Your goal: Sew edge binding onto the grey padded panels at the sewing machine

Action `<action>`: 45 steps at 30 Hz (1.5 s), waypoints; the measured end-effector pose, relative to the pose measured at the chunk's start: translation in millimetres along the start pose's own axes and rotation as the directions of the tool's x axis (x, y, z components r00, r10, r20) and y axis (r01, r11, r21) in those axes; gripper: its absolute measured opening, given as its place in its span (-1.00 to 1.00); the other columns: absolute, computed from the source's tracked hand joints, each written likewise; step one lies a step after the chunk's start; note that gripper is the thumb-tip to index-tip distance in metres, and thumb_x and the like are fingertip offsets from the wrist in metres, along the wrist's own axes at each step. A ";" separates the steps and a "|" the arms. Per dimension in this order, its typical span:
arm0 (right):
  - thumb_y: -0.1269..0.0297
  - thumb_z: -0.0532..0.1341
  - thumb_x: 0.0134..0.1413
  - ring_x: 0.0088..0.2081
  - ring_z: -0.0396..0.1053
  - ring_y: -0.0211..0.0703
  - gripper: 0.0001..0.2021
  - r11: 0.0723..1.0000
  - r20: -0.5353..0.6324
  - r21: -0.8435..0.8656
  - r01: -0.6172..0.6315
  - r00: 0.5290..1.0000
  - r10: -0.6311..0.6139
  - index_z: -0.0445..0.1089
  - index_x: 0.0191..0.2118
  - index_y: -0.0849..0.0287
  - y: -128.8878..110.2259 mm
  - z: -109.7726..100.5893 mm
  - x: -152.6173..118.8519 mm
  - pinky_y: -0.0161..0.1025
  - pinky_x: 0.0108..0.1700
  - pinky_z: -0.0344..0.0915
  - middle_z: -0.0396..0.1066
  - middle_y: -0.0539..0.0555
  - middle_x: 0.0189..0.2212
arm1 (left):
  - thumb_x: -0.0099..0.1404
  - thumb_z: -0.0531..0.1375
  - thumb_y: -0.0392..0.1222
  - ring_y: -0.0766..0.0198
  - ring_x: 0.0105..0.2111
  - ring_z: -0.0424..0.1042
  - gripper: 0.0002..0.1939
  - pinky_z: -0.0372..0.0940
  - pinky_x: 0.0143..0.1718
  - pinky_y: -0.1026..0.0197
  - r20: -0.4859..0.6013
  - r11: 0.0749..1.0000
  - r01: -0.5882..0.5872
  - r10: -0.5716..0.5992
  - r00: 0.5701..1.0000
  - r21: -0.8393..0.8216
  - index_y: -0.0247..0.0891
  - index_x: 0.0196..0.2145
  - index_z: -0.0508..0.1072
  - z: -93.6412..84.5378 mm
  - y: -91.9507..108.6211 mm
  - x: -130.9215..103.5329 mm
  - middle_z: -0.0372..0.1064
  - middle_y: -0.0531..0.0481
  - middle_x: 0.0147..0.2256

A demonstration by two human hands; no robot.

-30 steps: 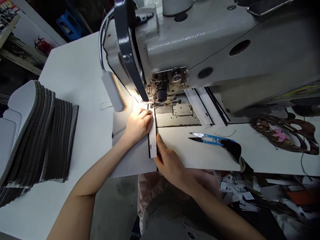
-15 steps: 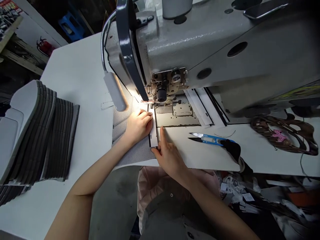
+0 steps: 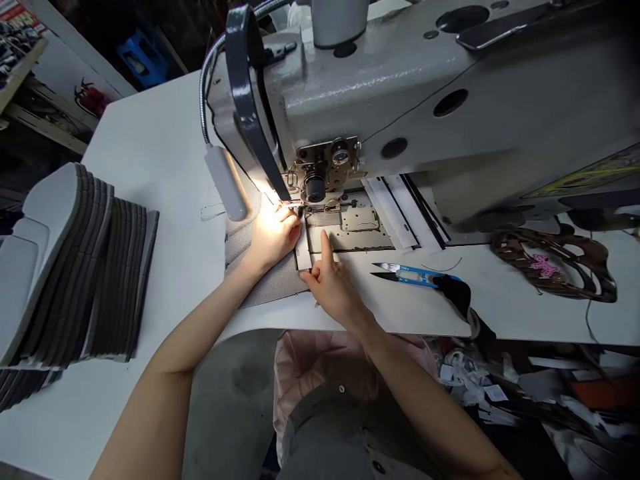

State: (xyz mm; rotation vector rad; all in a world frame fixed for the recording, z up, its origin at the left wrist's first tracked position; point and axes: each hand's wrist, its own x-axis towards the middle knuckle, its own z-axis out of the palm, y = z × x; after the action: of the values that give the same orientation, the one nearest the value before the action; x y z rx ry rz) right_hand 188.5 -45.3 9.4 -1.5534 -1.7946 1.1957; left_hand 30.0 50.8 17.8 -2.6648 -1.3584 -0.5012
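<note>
My left hand lies with curled fingers on grey mesh fabric, close to the sewing machine's presser foot. Its fingertips press a narrow white strip with dark edges that runs over the fabric toward the needle area. My right hand is at the strip's near end, its thumb and folded fingers at the corner. The right index finger stretches forward, apart from the strip. Above both hands is the sewing machine, and its lamp lights the left fingers.
More white strips lie right of the needle plate. Blue thread snips, a dark cloth and a brown openwork item with a pink ornament lie further right. A stack of grey padded pieces stands left.
The fabric and white strip have moved forward toward the needle, so less strip shows. My right hand has moved forward with the strip's end. The view has shifted slightly.
</note>
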 end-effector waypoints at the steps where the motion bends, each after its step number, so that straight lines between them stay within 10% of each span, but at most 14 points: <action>1: 0.38 0.14 0.18 -0.50 0.31 -0.16 -0.10 1.000 -0.001 0.000 -0.003 1.000 0.003 -0.45 0.46 0.40 -0.3 -1.1 1.3 -0.24 -0.32 0.35 0.38 -0.07 -0.55 | 0.40 0.04 -0.27 0.11 -0.24 0.43 -0.74 0.35 -0.17 0.03 0.005 1.000 0.003 -0.003 1.000 0.004 -0.20 -0.44 0.42 -1.2 1.5 -0.4 0.48 -0.09 -0.33; 12: 0.46 0.18 0.13 -0.43 0.45 -0.10 -0.04 0.999 0.066 -0.052 -0.009 0.998 0.013 -0.49 0.46 0.39 -10.8 -13.8 -0.8 -0.21 -0.23 0.38 0.50 -0.02 -0.50 | 0.42 0.16 -0.15 0.10 -0.11 0.45 -0.77 0.41 -0.08 0.02 -0.064 0.963 -0.172 0.162 0.985 -0.209 -0.25 -0.03 0.47 -22.7 30.7 -57.7 0.51 -0.17 -0.11; 27: 0.38 0.28 0.14 -0.28 0.54 -0.04 -0.23 0.958 0.005 -0.254 -0.131 0.991 0.136 -0.10 0.36 0.38 -12.2 -11.8 -6.1 -0.22 -0.19 0.33 0.57 0.05 -0.40 | 0.43 0.15 -0.25 0.25 -0.24 0.43 -0.82 0.38 -0.14 0.13 -0.138 0.904 -0.160 0.113 0.984 -0.396 -0.19 -0.30 0.54 -17.4 28.4 -62.1 0.55 0.00 -0.31; 45: 0.07 0.32 0.17 -0.31 0.55 -0.01 -0.41 0.819 -0.092 -0.559 -0.132 0.991 0.097 0.12 0.18 0.22 -19.3 -16.4 -4.1 -0.24 -0.44 0.05 0.57 0.03 -0.41 | 0.45 0.03 -0.30 0.18 -0.11 0.49 -0.74 0.42 0.05 0.00 -0.108 0.917 -0.300 0.281 0.953 -0.262 -0.17 -0.08 0.49 -22.0 17.0 -64.9 0.55 -0.07 -0.17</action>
State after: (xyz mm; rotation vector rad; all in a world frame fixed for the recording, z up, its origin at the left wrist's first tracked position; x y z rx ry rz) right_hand 192.4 -43.7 34.8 -2.0164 -2.1649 0.6701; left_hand 2.9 -14.4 17.4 -2.9673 -0.9038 -0.7861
